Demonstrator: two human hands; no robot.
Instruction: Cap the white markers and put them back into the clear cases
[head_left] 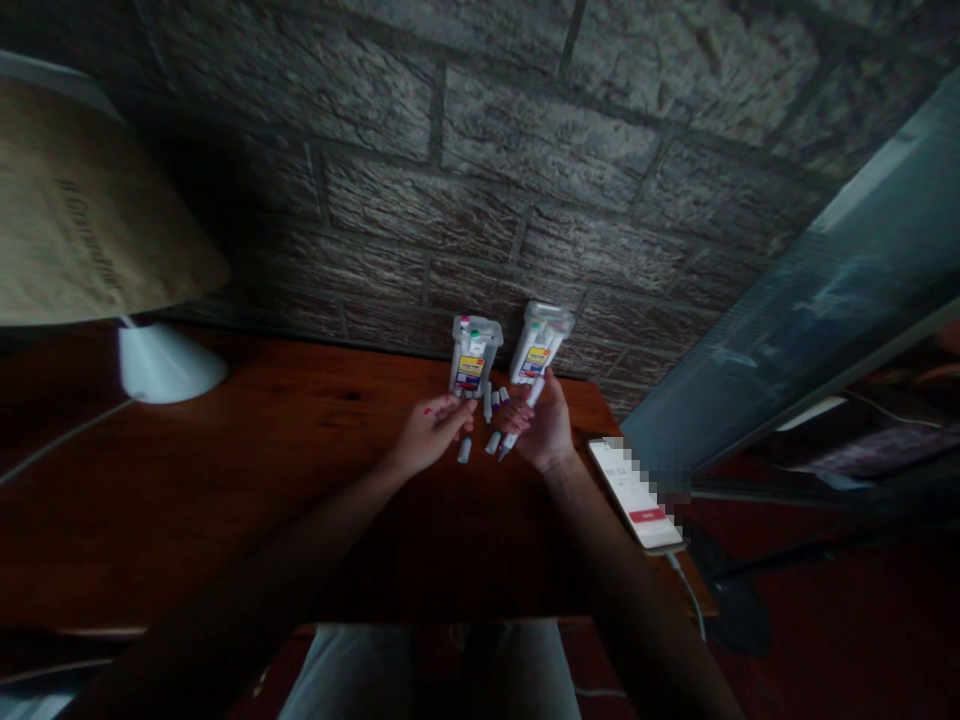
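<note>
Dark gray bricks make up the wall [480,180] behind a brown wooden desk [300,470]. Two clear packs of pens stand at the foot of the wall, the left pack [472,360] and the right pack [541,345], close together. A few loose pens [493,442] lie on the desk just below them, between the two hands.

It looks like pens are being handled one at a time near the packs. The right hand [544,430] is curled shut around a pen [517,425], which points down and to the left. The left hand [431,432] has its fingers pinched together by the bottom of the left pack. It is too dark to tell if it holds anything.

Both arms reach forward from the bottom of the view and bend in toward each other. The pens are thin and round, so any move with them calls for a firm, careful pinch.

A white lamp [169,365] stands on the left. A phone [636,495] lies on the right.
</note>
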